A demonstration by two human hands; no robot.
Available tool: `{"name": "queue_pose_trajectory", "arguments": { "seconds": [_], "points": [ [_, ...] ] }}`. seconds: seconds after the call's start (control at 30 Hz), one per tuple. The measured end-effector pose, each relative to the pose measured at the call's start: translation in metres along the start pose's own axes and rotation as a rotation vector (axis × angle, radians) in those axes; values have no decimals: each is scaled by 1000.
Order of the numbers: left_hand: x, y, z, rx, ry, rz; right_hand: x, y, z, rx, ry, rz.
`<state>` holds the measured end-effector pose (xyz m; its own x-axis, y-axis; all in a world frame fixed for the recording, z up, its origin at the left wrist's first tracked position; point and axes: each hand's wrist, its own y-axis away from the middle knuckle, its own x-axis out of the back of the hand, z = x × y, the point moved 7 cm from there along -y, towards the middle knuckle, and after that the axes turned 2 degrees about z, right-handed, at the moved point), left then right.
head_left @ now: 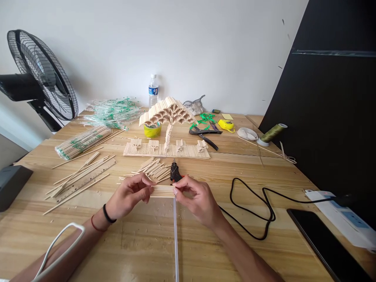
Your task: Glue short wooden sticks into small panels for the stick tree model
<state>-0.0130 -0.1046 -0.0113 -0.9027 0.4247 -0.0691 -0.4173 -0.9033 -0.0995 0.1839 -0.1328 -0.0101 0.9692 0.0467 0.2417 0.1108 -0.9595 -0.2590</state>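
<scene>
Between my two hands is a small flat panel of thin wooden sticks [163,191] laid side by side. My left hand [131,196] pinches its left end between thumb and fingers. At the right end, my right hand [196,197] pinches it the same way. Just beyond lies a black hot glue gun [174,172], nozzle pointing away. A pile of short cut sticks [154,169] sits left of the glue gun. Farther back stands a stick-built model [167,113] with a sloped roof on one post, small seats and a slatted base [173,150].
Long sticks and a ruler [85,178] lie at left, by a bagged stick bundle [84,141]. A fan [41,74] stands behind. Pliers [205,137], a tape measure [226,125] and thread spool [272,134] are at back right. A black cable [267,203] runs to a power strip [343,215] near a phone [326,243].
</scene>
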Motion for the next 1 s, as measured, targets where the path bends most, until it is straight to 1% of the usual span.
{"name": "queue_pose_trajectory", "arguments": {
  "seconds": [0.13,0.3,0.47,0.63,0.77,0.87,1.0],
  "points": [
    [1,0,-1,1,-23,13,0,1,-3,58,27,9],
    [-1,0,-4,7,-31,-1,-2,1,-7,22,31,-32],
    [-2,0,-1,-10,-53,-1,-2,-1,-4,-27,-12,-33],
    [-2,1,0,-6,-122,-8,-4,-1,-1,4,28,-45],
    [-1,2,0,-28,-153,13,-2,0,-1,-36,13,-26],
    [-2,1,1,-45,-172,39,-2,-1,-2,-85,-29,-51],
    [-2,-1,1,-32,-176,43,-4,-1,-3,-75,-24,-68]
  ]
}}
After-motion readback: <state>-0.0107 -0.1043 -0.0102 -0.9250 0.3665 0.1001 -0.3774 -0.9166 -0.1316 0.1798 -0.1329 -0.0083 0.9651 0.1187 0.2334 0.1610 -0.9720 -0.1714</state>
